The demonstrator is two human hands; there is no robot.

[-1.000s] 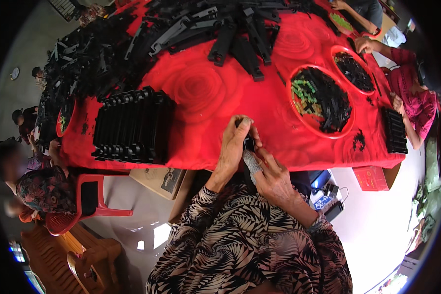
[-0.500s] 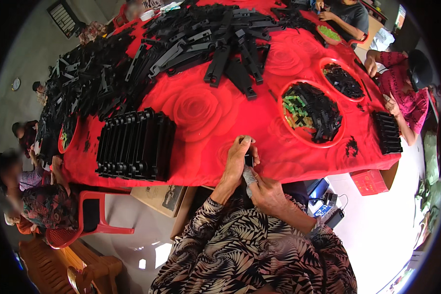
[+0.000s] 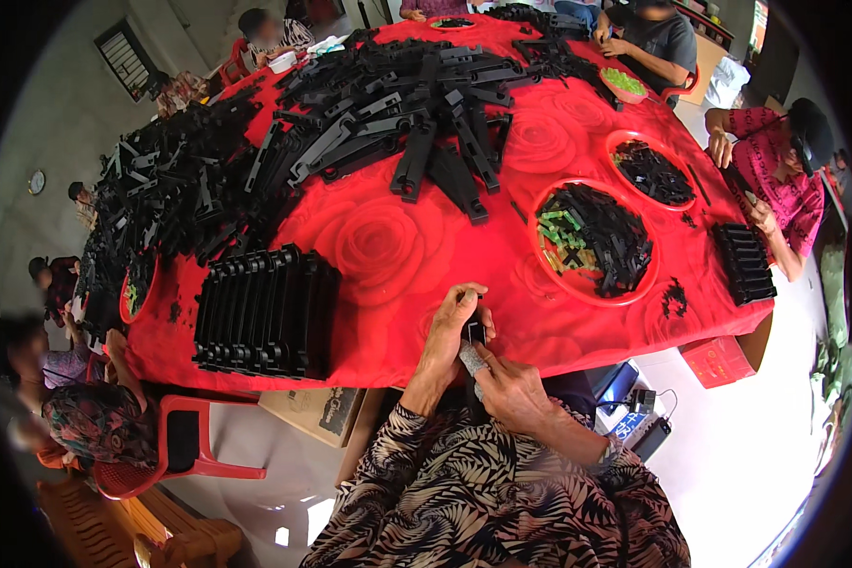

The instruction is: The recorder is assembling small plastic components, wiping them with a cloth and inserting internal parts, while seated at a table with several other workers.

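My left hand [image 3: 448, 339] and my right hand [image 3: 511, 389] meet at the near edge of a table under a red rose-patterned cloth [image 3: 393, 246]. Between them they hold a small black plastic part [image 3: 475, 333], upright, with the left fingers curled over its top and the right hand gripping from below. A grey bandage wraps one right finger. A row of stacked black plastic pieces [image 3: 265, 312] stands to the left of my hands.
A red bowl [image 3: 592, 241] holds black and green small parts, with a second red bowl [image 3: 651, 172] behind it. A big heap of long black plastic parts [image 3: 388, 114] fills the far table. Other people sit around; a red plastic chair [image 3: 185, 440] stands lower left.
The view has shifted so the table sits lower in the picture. My hands stay together on the small black part at the table edge.
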